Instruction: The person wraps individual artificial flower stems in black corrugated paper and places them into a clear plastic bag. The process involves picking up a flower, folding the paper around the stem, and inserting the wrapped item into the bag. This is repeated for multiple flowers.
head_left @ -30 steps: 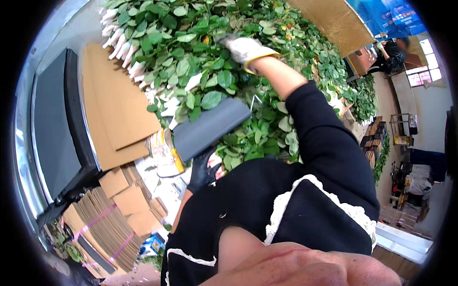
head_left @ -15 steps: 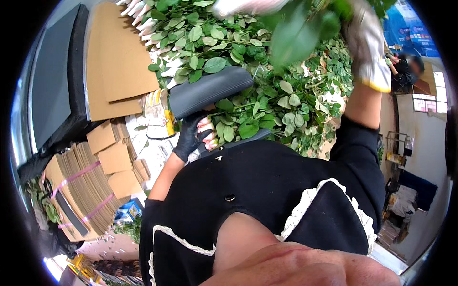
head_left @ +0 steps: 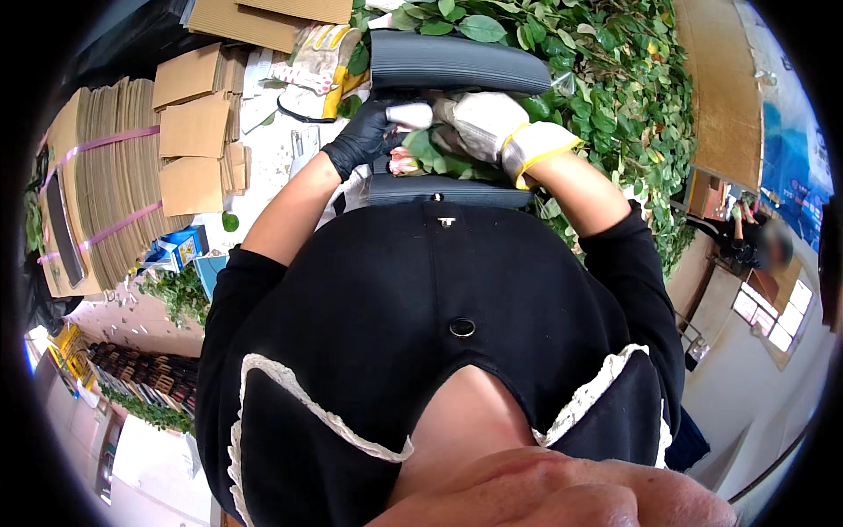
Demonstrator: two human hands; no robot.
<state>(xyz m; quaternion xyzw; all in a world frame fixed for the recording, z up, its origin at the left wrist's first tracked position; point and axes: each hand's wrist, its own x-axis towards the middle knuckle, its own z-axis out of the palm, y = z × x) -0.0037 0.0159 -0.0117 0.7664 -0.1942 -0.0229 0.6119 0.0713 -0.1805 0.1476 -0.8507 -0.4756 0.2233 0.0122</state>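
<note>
The black-gloved left hand (head_left: 358, 140) is just below the left end of the grey pad (head_left: 457, 63), its fingers bent inward at the near end of a white-wrapped flower (head_left: 410, 115). Whether those fingers grip the flower or only touch it, I cannot tell. The white-gloved, yellow-edged right hand (head_left: 479, 127) is closed around the same flower just behind its wrapping, close below the middle of the grey pad. The flower lies sideways between the two hands, wrapped end toward the left one.

Pink flower heads (head_left: 403, 161) with green leaves (head_left: 428, 151) sit under the hands, between the grey pad and a second pad (head_left: 448, 190) that runs below it, against the person's black top (head_left: 386, 281). A broad heap of leafy stems (head_left: 615, 97) spreads beyond the grey pad and to its right.

On the white table (head_left: 272, 162) left of the grey pad lies a spare glove (head_left: 320, 66) with a yellow edge. Farther left of the pad are small cardboard pieces (head_left: 191, 132) and a thick bundle of cardboard (head_left: 118, 180) tied with pink straps (head_left: 118, 143); a blue and white box (head_left: 180, 248) is lower left of it. Well to the right of the pad stand a brown board (head_left: 720, 88), a blue sheet (head_left: 795, 132) and, lower, another person (head_left: 745, 244) in dark clothes.
</note>
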